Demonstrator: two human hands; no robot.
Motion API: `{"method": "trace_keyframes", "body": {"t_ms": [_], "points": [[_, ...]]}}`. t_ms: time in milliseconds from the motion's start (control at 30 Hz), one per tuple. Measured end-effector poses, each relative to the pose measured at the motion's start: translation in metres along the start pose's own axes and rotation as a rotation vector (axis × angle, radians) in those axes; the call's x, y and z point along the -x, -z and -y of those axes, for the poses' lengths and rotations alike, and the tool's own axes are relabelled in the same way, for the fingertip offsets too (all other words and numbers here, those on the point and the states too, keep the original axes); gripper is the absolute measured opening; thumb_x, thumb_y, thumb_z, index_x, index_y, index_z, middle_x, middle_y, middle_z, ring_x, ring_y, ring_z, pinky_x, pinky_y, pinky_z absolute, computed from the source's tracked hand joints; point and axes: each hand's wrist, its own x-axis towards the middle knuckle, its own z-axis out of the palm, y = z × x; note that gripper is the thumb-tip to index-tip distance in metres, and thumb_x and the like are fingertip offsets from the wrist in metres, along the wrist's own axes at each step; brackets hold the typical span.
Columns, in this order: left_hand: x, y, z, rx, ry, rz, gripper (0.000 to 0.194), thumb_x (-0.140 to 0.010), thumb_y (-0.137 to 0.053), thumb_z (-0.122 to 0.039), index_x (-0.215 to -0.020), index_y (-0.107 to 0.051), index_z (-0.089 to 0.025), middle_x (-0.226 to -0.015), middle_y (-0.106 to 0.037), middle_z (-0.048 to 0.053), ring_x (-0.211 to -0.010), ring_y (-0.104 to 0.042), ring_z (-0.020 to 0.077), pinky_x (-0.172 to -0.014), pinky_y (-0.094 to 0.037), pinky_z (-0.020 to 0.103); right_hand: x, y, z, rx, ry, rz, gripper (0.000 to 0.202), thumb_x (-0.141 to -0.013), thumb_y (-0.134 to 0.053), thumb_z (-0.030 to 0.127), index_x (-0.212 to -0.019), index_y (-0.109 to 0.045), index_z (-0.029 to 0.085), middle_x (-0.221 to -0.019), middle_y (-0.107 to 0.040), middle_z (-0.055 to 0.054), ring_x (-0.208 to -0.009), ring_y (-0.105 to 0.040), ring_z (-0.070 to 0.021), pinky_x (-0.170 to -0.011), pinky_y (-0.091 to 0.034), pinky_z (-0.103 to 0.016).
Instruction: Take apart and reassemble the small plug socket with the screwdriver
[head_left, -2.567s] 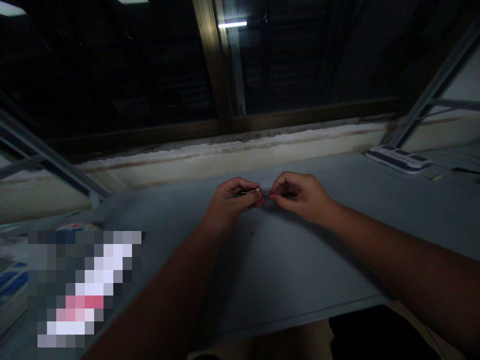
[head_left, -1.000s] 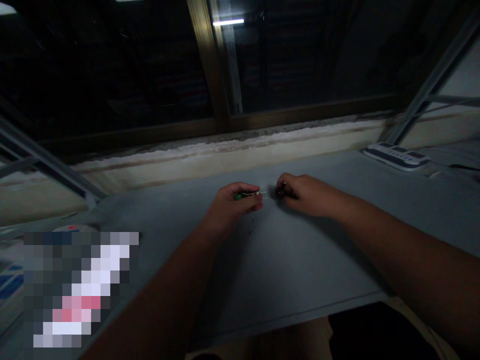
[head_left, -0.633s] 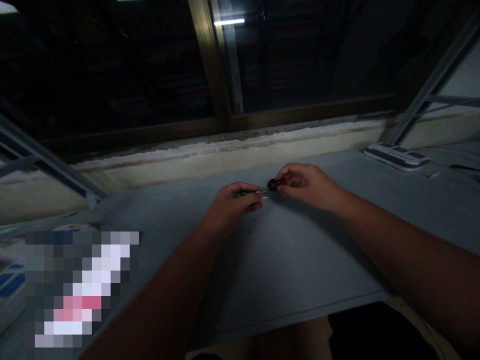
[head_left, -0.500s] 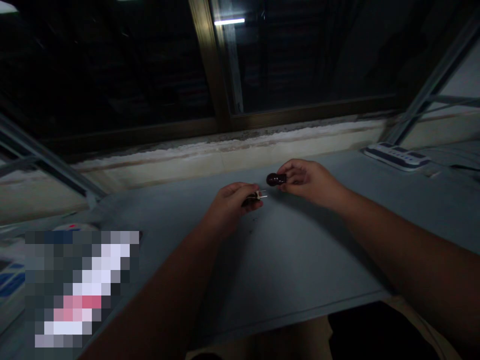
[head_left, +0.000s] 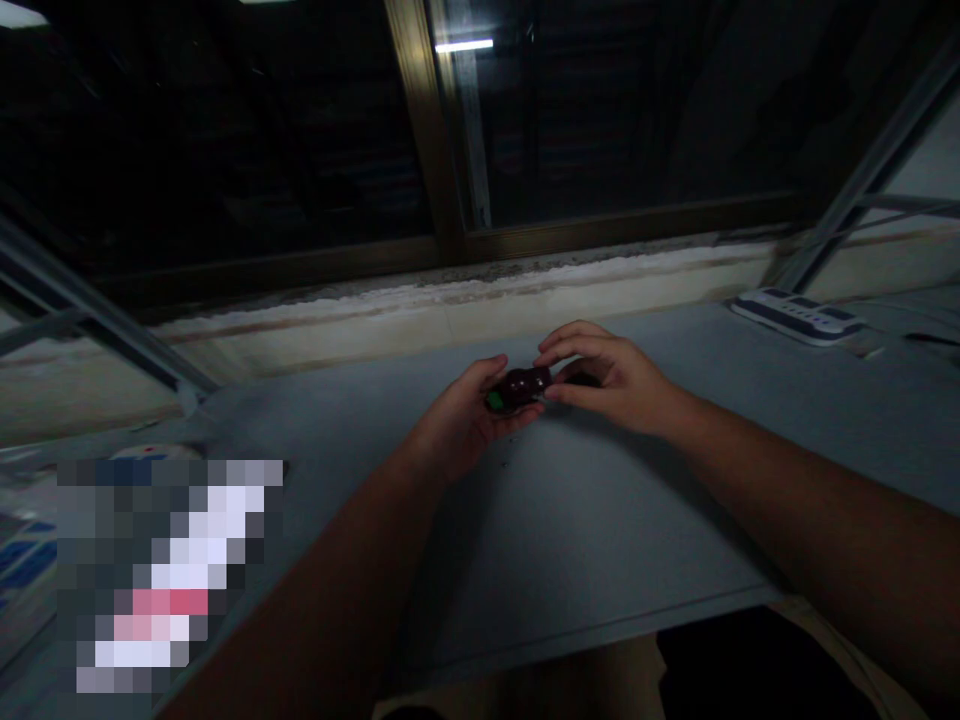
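Note:
A glossy dark red, rounded piece (head_left: 523, 384) lies over my left palm, with a small green part (head_left: 495, 400) showing at its left end. My left hand (head_left: 466, 415) cradles these from below, thumb on the far side and fingers underneath. The thumb and fingertips of my right hand (head_left: 600, 372) close around the right end of the dark red piece. Whatever lies beneath the piece in my left palm is mostly hidden, and the dim light makes its kind hard to tell. Small specks (head_left: 505, 463) are on the table below the hands.
The grey-blue table (head_left: 600, 520) meets a low tiled wall under a dark window (head_left: 615, 110). A white and dark power strip (head_left: 796, 316) lies at the back right. Metal posts (head_left: 840, 225) stand at both sides. A pixelated patch covers the lower left.
My right hand has moved left and brought the dark red piece onto my left hand. The metal prongs seen sticking out of my left hand are now covered, and a green part shows.

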Motion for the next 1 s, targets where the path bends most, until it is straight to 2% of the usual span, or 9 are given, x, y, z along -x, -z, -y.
{"method": "trace_keyframes", "body": {"t_ms": [133,333,800,1000], "points": [[-0.001,0.001,0.002,0.013,-0.002,0.012,0.026,-0.089,-0.071,-0.036,-0.088,-0.074,-0.010,-0.090,-0.073,0.014,-0.081,-0.069,0.0211,-0.077,-0.062,0.031,0.002,-0.009,-0.010,-0.013,-0.027,0.023,0.028,-0.084,-0.080,0.031,-0.111,-0.074,0.028,-0.124,-0.055,-0.008,-0.118,-0.061,-0.0228,-0.096,-0.060,-0.041],[-0.002,0.000,0.003,-0.006,0.001,0.019,0.025,-0.088,-0.070,-0.036,-0.087,-0.075,-0.011,-0.089,-0.073,0.012,-0.079,-0.069,0.0190,-0.075,-0.062,0.029,0.002,-0.013,-0.014,-0.011,-0.039,0.029,0.027,-0.085,-0.079,0.029,-0.111,-0.074,0.027,-0.119,-0.058,-0.007,-0.115,-0.061,-0.0210,-0.098,-0.057,-0.040],[-0.004,0.003,0.006,-0.055,-0.067,0.082,0.015,-0.083,-0.075,-0.025,-0.090,-0.078,-0.011,-0.099,-0.076,0.014,-0.082,-0.069,0.0178,-0.076,-0.061,0.029,0.001,-0.013,-0.014,0.068,-0.047,0.042,0.025,-0.087,-0.078,0.029,-0.111,-0.072,0.027,-0.109,-0.063,-0.005,-0.102,-0.064,-0.0192,-0.092,-0.055,-0.038],[-0.003,0.007,0.008,-0.125,-0.090,0.146,0.018,-0.077,-0.083,-0.020,-0.094,-0.081,-0.014,-0.093,-0.078,0.009,-0.084,-0.071,0.0153,-0.083,-0.059,0.028,0.001,-0.011,-0.010,0.158,-0.010,0.043,0.024,-0.086,-0.079,0.028,-0.109,-0.073,0.025,-0.101,-0.065,-0.004,-0.095,-0.065,-0.0175,-0.087,-0.054,-0.035]]}}
